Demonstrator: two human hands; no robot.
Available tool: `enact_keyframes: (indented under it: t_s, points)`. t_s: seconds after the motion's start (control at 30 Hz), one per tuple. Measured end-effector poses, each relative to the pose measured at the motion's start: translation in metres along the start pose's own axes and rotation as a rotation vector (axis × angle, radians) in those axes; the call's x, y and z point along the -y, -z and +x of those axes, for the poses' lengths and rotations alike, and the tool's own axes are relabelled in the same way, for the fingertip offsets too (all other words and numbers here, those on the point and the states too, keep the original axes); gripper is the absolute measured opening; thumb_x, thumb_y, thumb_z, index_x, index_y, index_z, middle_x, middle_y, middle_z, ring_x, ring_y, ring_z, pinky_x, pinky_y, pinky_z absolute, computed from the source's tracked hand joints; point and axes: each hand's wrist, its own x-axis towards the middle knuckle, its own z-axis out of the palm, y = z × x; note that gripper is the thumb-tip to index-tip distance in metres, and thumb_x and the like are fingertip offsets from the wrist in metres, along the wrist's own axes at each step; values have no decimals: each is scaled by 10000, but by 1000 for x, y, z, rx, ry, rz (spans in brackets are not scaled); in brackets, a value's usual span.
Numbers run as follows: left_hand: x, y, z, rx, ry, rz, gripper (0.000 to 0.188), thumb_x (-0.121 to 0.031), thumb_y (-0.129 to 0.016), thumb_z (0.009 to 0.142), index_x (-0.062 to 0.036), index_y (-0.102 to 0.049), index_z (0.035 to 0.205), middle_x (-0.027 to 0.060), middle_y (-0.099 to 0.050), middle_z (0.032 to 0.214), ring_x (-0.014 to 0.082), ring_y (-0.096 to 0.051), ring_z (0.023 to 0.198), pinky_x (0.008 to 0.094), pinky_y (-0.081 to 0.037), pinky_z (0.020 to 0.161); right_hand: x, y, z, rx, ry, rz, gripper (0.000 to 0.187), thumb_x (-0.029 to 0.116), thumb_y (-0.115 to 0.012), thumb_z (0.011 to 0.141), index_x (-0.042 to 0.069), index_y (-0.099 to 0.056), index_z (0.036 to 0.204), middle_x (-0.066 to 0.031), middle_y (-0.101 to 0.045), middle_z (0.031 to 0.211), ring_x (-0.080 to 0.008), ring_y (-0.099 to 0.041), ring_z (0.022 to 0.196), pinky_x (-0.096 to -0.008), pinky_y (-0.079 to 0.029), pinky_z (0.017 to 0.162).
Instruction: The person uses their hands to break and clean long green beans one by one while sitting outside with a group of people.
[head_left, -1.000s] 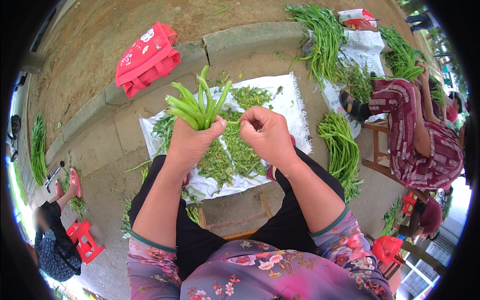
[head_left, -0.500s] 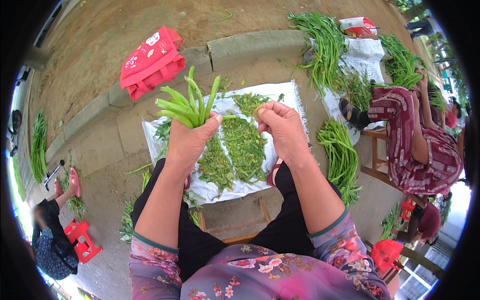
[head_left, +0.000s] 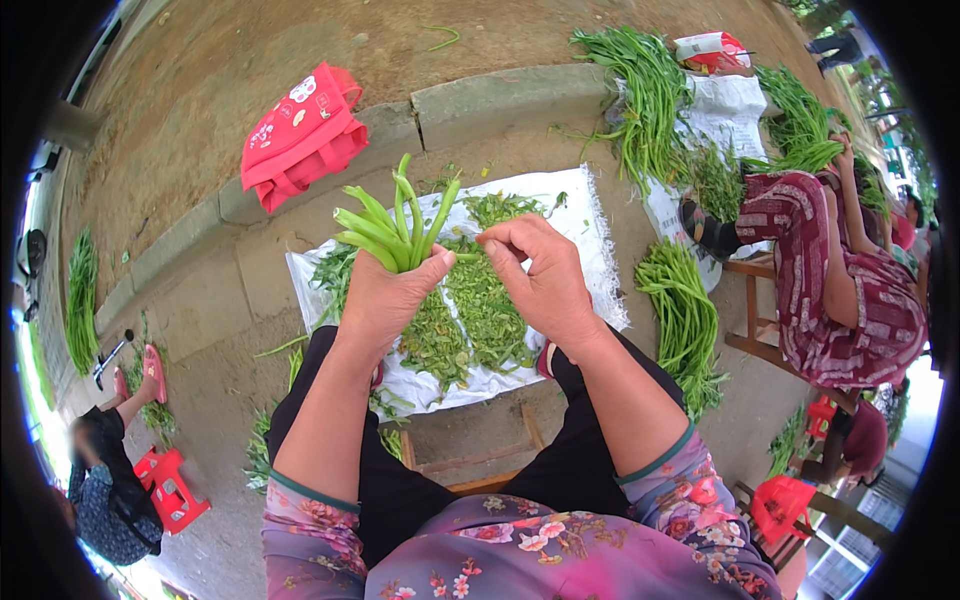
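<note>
A bunch of thick green vegetable stems (head_left: pixel 398 225), perhaps water spinach, stands cut ends up in my left hand (head_left: pixel 385 300), which is wrapped round its lower part. One stem end pokes out sideways past my left thumb. Close to that end, my right hand (head_left: pixel 543 275) has thumb and forefinger bent together in a pinch; whatever is between them is too small to make out. Below both hands a white woven sack (head_left: pixel 590 255) lies spread on the ground. Chopped or plucked green leaves (head_left: pixel 490 310) cover much of its middle.
Bundles of long greens (head_left: pixel 680 305) lie right of the sack. A red bag (head_left: pixel 305 135) sits by the stone kerb (head_left: pixel 510 100). At right, a seated person in patterned maroon clothes (head_left: pixel 830 280) handles greens. Another person (head_left: pixel 110 490) is at lower left, beside a red stool (head_left: pixel 170 490).
My right hand has moved left and slightly down, nearer to the bunch. The bunch in my left hand has shifted a little right and down.
</note>
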Motion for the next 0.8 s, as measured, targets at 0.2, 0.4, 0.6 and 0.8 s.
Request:
enact_keyframes:
  t_s: [0.2, 0.4, 0.6, 0.8]
  points:
    - [-1, 2, 0, 54, 56, 50, 196, -101, -718, 789, -12, -614, 930, 5, -617, 844, 84, -552, 747, 246, -447, 661, 2, -2, -3, 55, 45, -44, 72, 39, -611, 821, 11, -637, 882, -122, -591, 771, -272, -579, 700, -340, -461, 621]
    - [-4, 2, -2, 84, 55, 62, 161, -88, -700, 789, -9, -616, 902, 4, -614, 834, 82, -546, 734, 249, -445, 652, 0, -4, -6, 139, 92, -163, 79, 46, -595, 839, -4, -634, 887, -147, -596, 764, -299, -587, 693, -352, -467, 618]
    - [-3, 1, -3, 96, 40, 71, 154, -84, -694, 789, -12, -620, 903, 3, -614, 827, 80, -548, 744, 254, -447, 661, 5, -2, -6, 163, 59, -147, 62, 51, -596, 798, 0, -631, 805, -140, -603, 729, -309, -589, 651, -363, -467, 586]
    - [0, -2, -2, 86, 65, 125, 150, -98, -688, 796, -9, -623, 898, 4, -615, 815, 79, -544, 737, 259, -445, 660, 2, -7, -6, 125, -203, 35, 107, 95, -598, 756, -2, -625, 720, -102, -595, 632, -203, -552, 548, -318, -436, 533]
